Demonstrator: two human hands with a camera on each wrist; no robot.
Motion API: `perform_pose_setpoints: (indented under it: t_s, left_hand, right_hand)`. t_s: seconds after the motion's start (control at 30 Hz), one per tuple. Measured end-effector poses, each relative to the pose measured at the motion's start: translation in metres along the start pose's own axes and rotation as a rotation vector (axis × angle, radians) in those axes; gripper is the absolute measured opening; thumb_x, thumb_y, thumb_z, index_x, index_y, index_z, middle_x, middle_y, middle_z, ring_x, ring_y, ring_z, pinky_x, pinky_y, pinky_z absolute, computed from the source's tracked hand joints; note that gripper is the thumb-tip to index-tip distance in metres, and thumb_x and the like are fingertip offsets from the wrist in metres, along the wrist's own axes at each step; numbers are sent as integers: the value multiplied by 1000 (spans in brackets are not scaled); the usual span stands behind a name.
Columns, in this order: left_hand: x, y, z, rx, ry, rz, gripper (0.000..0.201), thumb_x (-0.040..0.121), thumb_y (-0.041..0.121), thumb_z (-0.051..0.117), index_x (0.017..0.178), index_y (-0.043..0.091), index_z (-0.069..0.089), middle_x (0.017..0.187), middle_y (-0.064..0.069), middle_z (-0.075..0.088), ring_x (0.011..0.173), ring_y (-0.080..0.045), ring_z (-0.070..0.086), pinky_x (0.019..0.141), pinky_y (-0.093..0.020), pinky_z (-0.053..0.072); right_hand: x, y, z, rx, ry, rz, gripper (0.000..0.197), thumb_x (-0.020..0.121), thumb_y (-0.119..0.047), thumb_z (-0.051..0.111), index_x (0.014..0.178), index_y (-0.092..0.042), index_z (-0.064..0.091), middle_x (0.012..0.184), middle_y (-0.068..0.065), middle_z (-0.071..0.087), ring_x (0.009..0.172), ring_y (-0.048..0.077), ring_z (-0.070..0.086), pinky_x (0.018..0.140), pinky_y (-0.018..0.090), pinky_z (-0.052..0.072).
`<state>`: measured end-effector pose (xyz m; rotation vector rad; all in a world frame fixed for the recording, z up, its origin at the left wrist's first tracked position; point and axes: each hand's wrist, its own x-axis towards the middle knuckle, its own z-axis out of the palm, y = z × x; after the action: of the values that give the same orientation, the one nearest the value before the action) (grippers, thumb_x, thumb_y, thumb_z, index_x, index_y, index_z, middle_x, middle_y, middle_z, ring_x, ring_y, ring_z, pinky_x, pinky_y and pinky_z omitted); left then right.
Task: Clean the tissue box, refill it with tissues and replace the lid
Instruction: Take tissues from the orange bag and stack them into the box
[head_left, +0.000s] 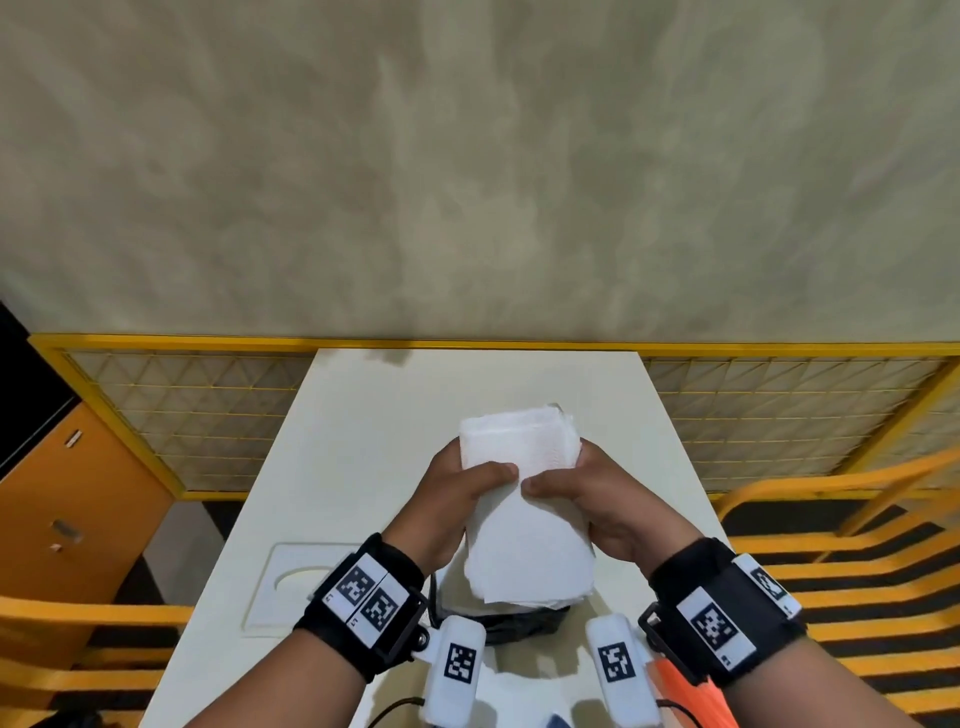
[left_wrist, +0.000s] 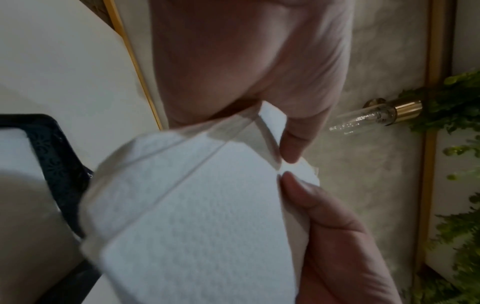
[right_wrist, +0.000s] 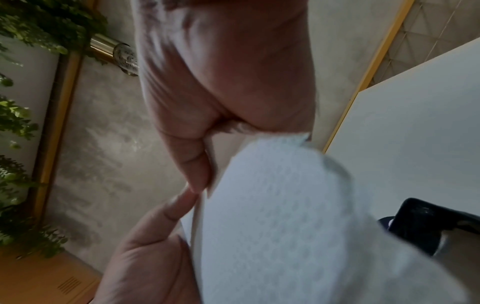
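Observation:
A thick stack of white tissues (head_left: 524, 519) is held upright between both hands, over the near part of the white table (head_left: 374, 415). My left hand (head_left: 457, 493) grips its left side and my right hand (head_left: 582, 488) grips its right side, with the thumbs meeting across the front. Under the stack's lower end stands the black tissue box (head_left: 524, 618), mostly hidden. The cream lid (head_left: 291, 582) with its oval slot lies flat to the left. The left wrist view shows the tissues (left_wrist: 194, 216) and the box rim (left_wrist: 52, 154). The right wrist view shows the tissues (right_wrist: 285, 226) and a box corner (right_wrist: 428, 222).
A yellow mesh fence (head_left: 208, 405) runs behind the table. Yellow-orange chairs (head_left: 831, 545) stand to the right and at the lower left. An orange cabinet (head_left: 78, 509) is at the left. An orange object (head_left: 691, 691) lies at the table's near right edge.

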<state>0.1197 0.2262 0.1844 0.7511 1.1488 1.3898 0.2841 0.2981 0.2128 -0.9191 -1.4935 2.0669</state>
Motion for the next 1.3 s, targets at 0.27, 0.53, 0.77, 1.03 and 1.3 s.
perform_pose_setpoints:
  t_s: [0.27,0.53,0.77,1.03,1.3]
  left_hand:
    - [5,14,-4,-318,179,59,34,96,0,56,130,-1,59,125,-25,67,114,-41,66,96,-56,54]
    - [0,-2,-25,-254,245,-32,35,94,5,63,128,4,58,123,-21,70,109,-38,68,92,-59,53]
    - [-9,-56,-66,435,252,-223,36,83,7,76,116,13,62,112,-11,73,91,-23,73,61,-28,56]
    - [-8,-86,-57,994,197,-192,71,86,16,69,150,20,36,131,-6,61,116,-24,60,95,-30,49]
    - [-8,-89,-60,1435,70,-50,62,91,24,63,149,27,40,144,-2,44,127,-30,47,98,-41,47]
  right_hand:
    - [-7,19,-8,280,2,36,49,77,-9,68,126,-12,61,116,14,71,100,30,70,69,42,58]
    - [5,36,-13,237,213,18,39,90,-2,59,127,-13,61,122,12,70,113,33,66,92,50,52]
    - [13,77,-27,-220,358,241,27,83,-2,65,108,-11,64,106,15,73,87,30,72,74,45,57]
    - [16,108,-15,-570,379,247,36,72,-7,60,106,-19,61,102,4,71,89,23,70,80,41,60]
    - [14,116,-23,-1035,302,48,68,85,-17,63,147,-21,37,135,5,44,123,25,50,95,30,42]
